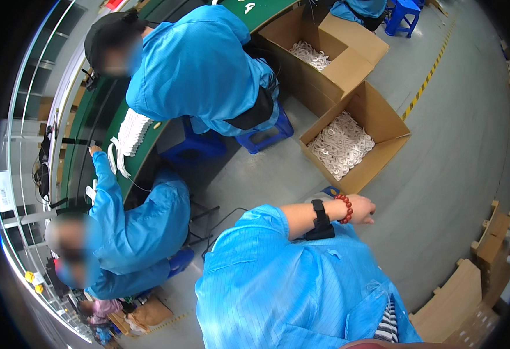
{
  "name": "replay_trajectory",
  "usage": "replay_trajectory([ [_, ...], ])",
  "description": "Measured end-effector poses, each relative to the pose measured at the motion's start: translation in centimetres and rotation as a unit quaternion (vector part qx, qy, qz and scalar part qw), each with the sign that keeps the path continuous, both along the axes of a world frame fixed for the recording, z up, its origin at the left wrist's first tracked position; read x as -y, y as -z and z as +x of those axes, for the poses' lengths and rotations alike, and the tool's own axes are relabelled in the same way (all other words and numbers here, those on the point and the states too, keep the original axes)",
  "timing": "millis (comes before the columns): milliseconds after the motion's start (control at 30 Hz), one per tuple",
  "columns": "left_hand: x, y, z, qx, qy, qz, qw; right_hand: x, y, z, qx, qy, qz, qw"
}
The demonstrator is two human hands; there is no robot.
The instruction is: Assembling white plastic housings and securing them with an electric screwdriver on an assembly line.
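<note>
My left hand [362, 209] reaches across in front of my body, with a black wrist strap [320, 220] and a red bead bracelet [344, 208] on the wrist. Its fingers are loosely bent and a little apart, and I see nothing held in them. Just beyond the hand stands an open cardboard carton [383, 107], part-filled with small white ring-ended pieces [342, 145]. The hand is nearest to this carton's near edge, and I cannot tell whether it touches it. My right hand is outside the picture.
A second open carton [301, 75] with similar white pieces stands behind. At left, two people in blue work clothes sit along a green bench [144, 145] bearing a row of white parts [131, 132]. Blue stools [266, 132] stand there. Wooden pallets [456, 294] lie at lower right.
</note>
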State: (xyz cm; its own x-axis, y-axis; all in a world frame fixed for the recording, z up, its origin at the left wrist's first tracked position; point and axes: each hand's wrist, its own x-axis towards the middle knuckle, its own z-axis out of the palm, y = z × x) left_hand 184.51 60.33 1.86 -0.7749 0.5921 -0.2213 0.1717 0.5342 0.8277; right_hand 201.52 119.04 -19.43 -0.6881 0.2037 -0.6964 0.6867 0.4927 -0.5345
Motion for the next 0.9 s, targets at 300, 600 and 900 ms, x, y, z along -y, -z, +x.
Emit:
replay_trajectory([
  [300,-2.5,-3.2,-7.4,-0.049,-0.129,-0.050,0.989,11.8,-9.1,-27.4,0.009,-0.049,-0.098,0.994],
  [600,-5.6,6.9,-11.5,0.122,-0.388,-0.112,0.907,-5.2,9.0,-48.7,0.040,-0.341,-0.068,0.937],
  [900,-20.7,29.6,3.5,0.400,-0.495,-0.210,0.742,-14.3,2.5,-70.8,-0.036,-0.338,-0.056,0.939],
])
